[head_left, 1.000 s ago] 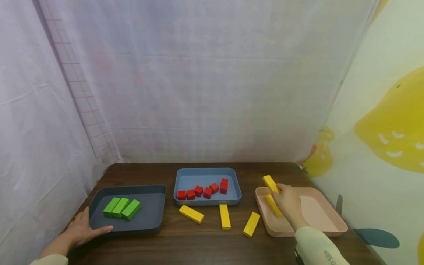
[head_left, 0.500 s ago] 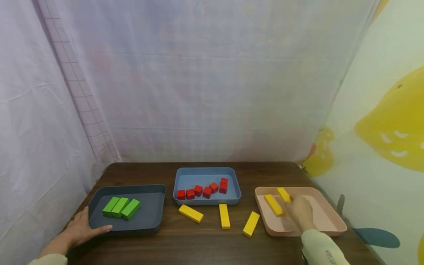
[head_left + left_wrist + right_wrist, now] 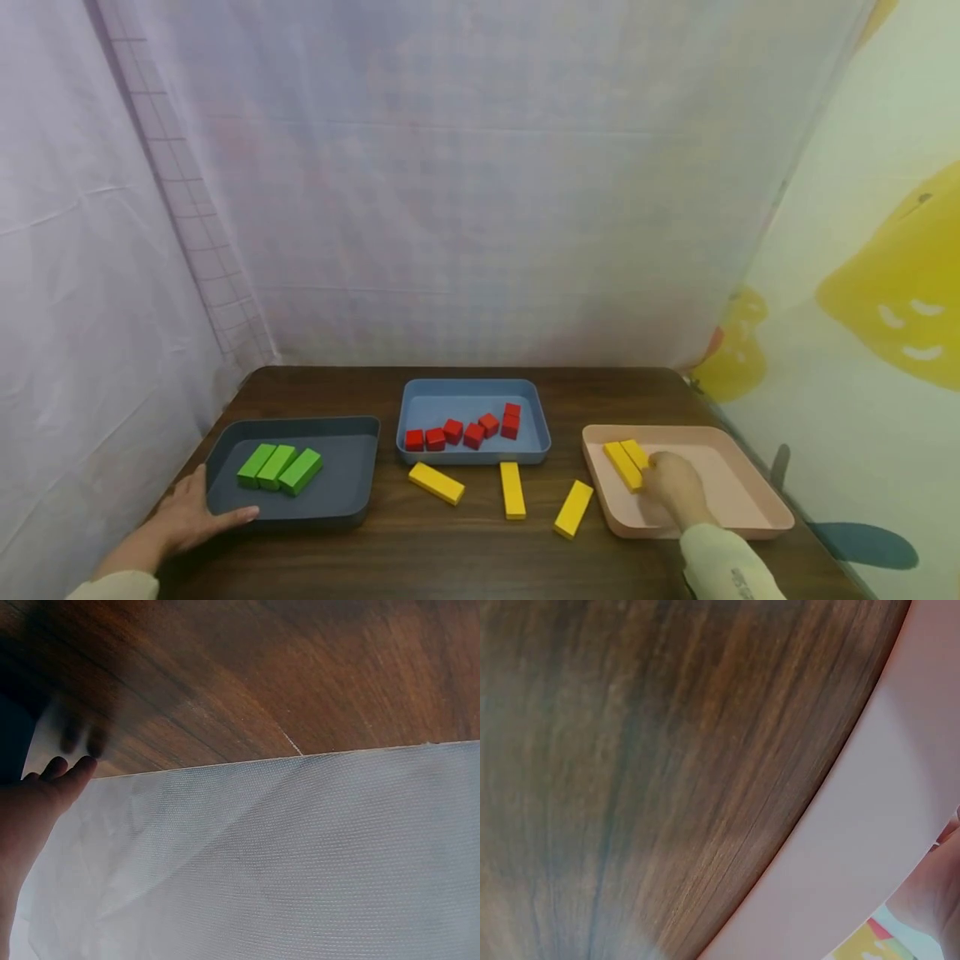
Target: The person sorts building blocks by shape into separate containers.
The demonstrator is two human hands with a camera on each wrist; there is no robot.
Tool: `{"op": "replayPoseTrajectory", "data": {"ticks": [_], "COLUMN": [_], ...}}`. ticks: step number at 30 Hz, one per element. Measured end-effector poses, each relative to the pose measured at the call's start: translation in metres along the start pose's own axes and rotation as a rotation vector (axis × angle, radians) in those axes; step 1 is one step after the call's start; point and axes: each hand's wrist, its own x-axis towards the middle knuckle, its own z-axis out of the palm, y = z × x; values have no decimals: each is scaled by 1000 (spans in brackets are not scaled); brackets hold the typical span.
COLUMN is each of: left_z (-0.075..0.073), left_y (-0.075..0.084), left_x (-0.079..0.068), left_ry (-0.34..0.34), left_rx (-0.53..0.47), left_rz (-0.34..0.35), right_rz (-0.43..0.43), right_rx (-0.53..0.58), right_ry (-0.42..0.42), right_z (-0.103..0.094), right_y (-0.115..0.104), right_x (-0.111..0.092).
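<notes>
My right hand [image 3: 675,490] is inside the pink tray [image 3: 742,487], its curled fingers at the near end of a yellow block [image 3: 636,453]. That block lies alongside another yellow block [image 3: 622,467] in the tray's left part. The right fingertips are hidden behind the hand. In the right wrist view only part of the hand [image 3: 934,892] shows, beyond the tray's pink wall [image 3: 840,825]. My left hand [image 3: 187,512] lies at the near left corner of the dark grey tray [image 3: 341,492], fingers spread along its rim. Three green blocks [image 3: 277,467] sit in that tray.
A blue tray [image 3: 427,404] at the back centre holds several red cubes [image 3: 474,435]. On the wooden table [image 3: 420,558] lie three loose yellow blocks: one left [image 3: 437,483], one central [image 3: 512,490] and one right [image 3: 573,508]. White cloth [image 3: 480,208] hangs behind the table.
My right hand has lowered the yellow block from above the pink tray's left rim into it, then brought it left against the other yellow block. The left hand stays put.
</notes>
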Motion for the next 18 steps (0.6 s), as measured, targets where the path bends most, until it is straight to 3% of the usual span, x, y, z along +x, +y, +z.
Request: {"op": "replayPoseTrajectory", "data": {"ticks": [8,18], "left_z": [0,-1], "left_y": [1,2], "left_x": [-1,-3], "left_ry": [15,4], "left_rx": [16,14], "left_rz": [19,12], "right_rz": [33,-119], "right_rx": [8,43], "right_ry": [-37,122], "right_z": [0,-4], "right_y": [-3,-17], "right_x": [0,-3]}}
